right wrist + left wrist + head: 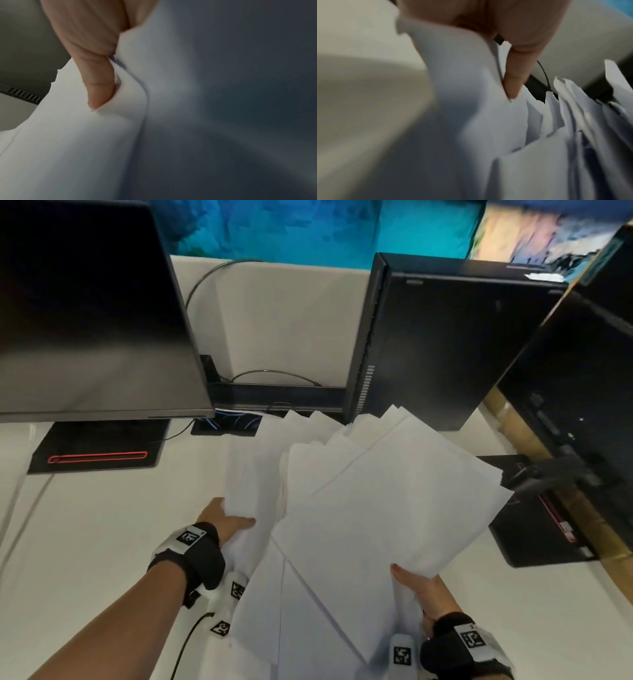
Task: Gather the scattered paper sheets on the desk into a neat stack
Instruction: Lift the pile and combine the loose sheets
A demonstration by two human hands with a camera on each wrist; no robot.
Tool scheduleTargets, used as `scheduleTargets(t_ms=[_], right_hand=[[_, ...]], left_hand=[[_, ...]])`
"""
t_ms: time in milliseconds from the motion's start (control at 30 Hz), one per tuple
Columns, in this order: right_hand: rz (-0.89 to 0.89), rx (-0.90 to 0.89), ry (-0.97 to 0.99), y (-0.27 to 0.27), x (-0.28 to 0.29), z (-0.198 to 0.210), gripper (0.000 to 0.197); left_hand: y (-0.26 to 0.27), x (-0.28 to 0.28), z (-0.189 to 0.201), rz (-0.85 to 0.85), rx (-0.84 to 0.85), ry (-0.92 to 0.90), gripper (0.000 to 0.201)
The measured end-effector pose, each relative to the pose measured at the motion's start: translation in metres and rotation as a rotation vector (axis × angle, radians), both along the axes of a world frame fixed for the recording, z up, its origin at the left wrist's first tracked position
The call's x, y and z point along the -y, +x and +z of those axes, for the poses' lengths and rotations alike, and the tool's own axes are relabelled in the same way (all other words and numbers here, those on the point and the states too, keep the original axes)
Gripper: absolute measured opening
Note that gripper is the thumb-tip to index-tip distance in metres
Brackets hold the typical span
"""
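Note:
Several white paper sheets [370,508] are fanned out unevenly above the white desk [102,542], their corners sticking out at different angles. My left hand [226,522] pinches the left edge of the sheets, thumb on top; in the left wrist view the thumb [513,81] presses into the paper [471,121]. My right hand [418,587] grips the near right corner of the bundle, thumb on top. In the right wrist view that thumb [97,83] lies on the curved sheets [102,148]. The fingers under the paper are hidden.
A dark monitor [89,313] stands at the left on a black base [96,446]. A black computer tower [438,337] stands behind the sheets. Another monitor [582,392] and its base [534,529] are at the right. Cables [205,285] run along the back.

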State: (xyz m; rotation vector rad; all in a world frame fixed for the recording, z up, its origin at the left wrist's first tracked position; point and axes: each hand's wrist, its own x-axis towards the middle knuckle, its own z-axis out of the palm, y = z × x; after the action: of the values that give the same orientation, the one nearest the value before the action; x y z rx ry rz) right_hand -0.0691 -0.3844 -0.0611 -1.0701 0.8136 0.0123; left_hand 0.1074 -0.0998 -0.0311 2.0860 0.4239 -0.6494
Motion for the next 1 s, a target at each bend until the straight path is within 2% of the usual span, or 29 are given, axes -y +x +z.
scheduleTargets(t_ms=[33, 67, 133, 200, 233, 267, 333, 467, 567, 600, 733, 800, 900, 933, 1000], right_hand=[[0.006, -0.018, -0.018, 0.0, 0.001, -0.007, 0.073], [-0.006, -0.042, -0.043, 0.0, 0.001, -0.009, 0.086], [-0.017, -0.032, -0.028, 0.001, 0.0, -0.011, 0.077], [-0.028, -0.016, -0.02, 0.001, -0.001, -0.008, 0.065], [-0.012, -0.013, -0.021, 0.001, -0.001, -0.006, 0.069], [-0.003, -0.016, -0.027, 0.002, -0.002, -0.004, 0.082], [0.013, -0.022, -0.044, 0.001, -0.003, -0.005, 0.097], [0.005, -0.033, -0.045, 0.002, -0.002, -0.006, 0.078], [0.041, -0.063, -0.097, 0.003, -0.002, -0.009, 0.101], [0.046, -0.058, -0.108, 0.004, -0.003, -0.009, 0.102], [0.077, -0.013, -0.123, 0.005, -0.005, -0.007, 0.088], [0.072, 0.003, -0.149, 0.005, -0.005, -0.008, 0.088], [0.001, -0.011, -0.137, 0.006, -0.005, -0.009, 0.048], [0.001, -0.018, -0.132, 0.006, -0.003, -0.011, 0.046], [0.017, -0.029, -0.139, 0.006, -0.002, -0.013, 0.06]], left_hand=[[-0.006, -0.001, 0.0, -0.043, -0.055, -0.063, 0.073], [-0.011, -0.002, 0.0, -0.068, -0.103, -0.121, 0.071], [-0.021, -0.003, 0.002, -0.08, -0.119, -0.184, 0.064], [-0.028, -0.005, 0.004, -0.125, -0.023, -0.108, 0.05], [-0.031, -0.007, 0.006, -0.148, 0.043, -0.034, 0.043], [-0.033, -0.009, 0.01, -0.146, 0.109, 0.029, 0.037], [-0.038, -0.015, 0.021, -0.101, 0.227, 0.077, 0.031], [-0.044, -0.031, 0.054, -0.025, 0.413, 0.109, 0.029], [-0.042, -0.043, 0.083, -0.003, 0.57, 0.123, 0.029], [-0.041, -0.047, 0.092, 0.001, 0.619, 0.132, 0.028], [-0.036, -0.06, 0.128, 0.037, 0.79, 0.124, 0.025], [-0.037, -0.061, 0.145, 0.053, 0.848, 0.102, 0.025], [-0.039, -0.062, 0.162, 0.104, 0.913, 0.028, 0.024], [-0.04, -0.062, 0.166, 0.129, 0.921, -0.012, 0.022], [-0.041, -0.059, 0.168, 0.183, 0.907, -0.124, 0.014]])
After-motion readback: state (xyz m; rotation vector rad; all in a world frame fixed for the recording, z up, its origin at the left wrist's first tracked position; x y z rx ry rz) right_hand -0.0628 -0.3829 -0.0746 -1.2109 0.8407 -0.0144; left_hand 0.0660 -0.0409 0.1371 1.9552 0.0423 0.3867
